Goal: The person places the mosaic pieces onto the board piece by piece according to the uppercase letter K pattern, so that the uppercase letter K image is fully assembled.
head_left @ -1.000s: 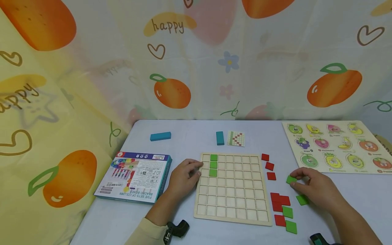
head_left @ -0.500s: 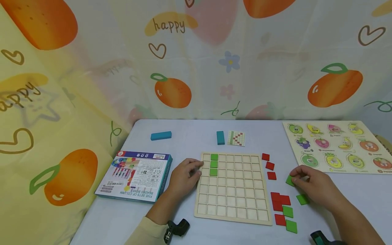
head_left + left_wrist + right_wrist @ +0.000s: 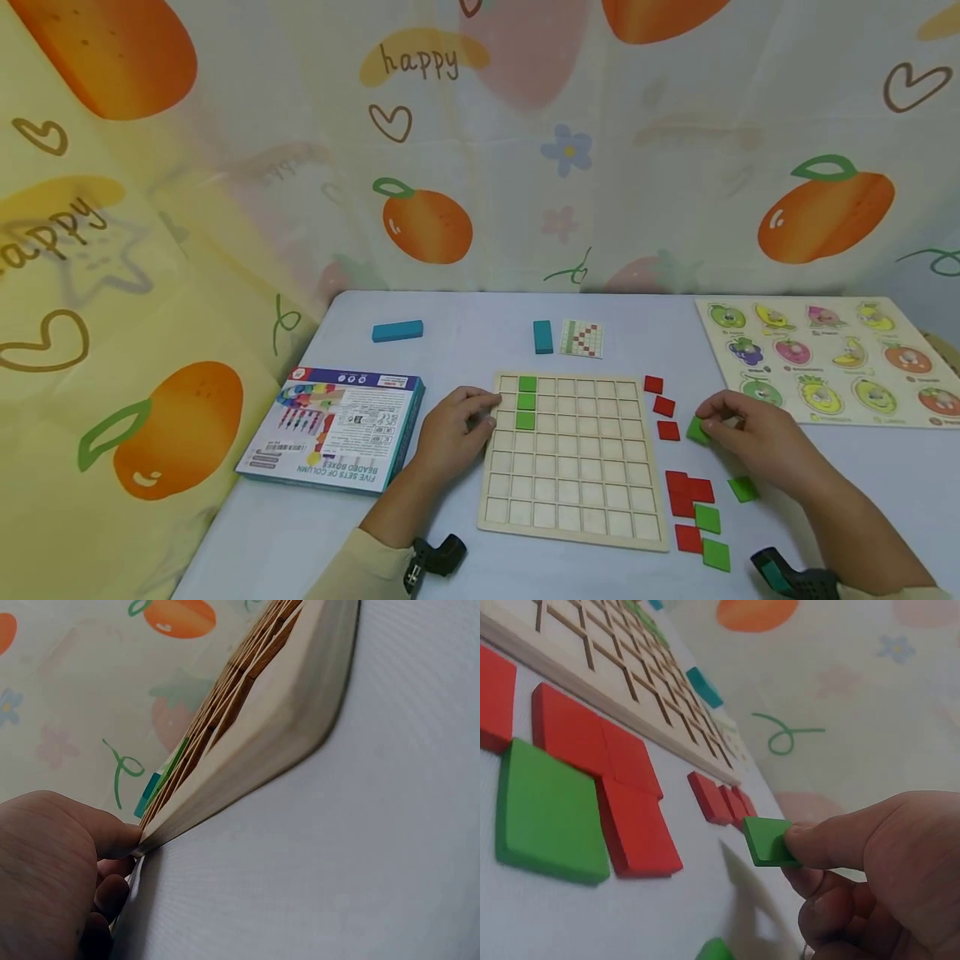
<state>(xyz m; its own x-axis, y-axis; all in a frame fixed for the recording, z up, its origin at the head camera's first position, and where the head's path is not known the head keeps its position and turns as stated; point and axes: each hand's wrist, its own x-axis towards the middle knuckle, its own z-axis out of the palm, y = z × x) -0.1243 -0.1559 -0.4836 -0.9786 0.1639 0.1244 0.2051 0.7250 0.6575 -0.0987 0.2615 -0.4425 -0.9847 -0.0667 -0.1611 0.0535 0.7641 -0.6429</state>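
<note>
A wooden grid board [image 3: 577, 500] lies in the middle of the table, with several green tiles [image 3: 527, 401] in one column near its upper left. My left hand [image 3: 456, 429] holds the board's left edge; the left wrist view shows the thumb at the rim and the other fingers curled, partly hidden. Between thumb and fingertips, my right hand [image 3: 761, 437] pinches a green square tile [image 3: 766, 841], raised off the cloth right of the board. Loose red tiles [image 3: 681, 492] and green tiles [image 3: 707, 518] lie between the board and my right arm.
A small pattern card [image 3: 581, 339] and a blue block [image 3: 542, 337] are behind the board; another blue block [image 3: 397, 331] is farther left. A flat box [image 3: 330, 429] lies left of my left hand. A fruit-picture board [image 3: 825, 358] occupies the back right.
My right hand has lifted the green tile off the table and moved it slightly left and away from me. My left hand stays at the board's edge.
</note>
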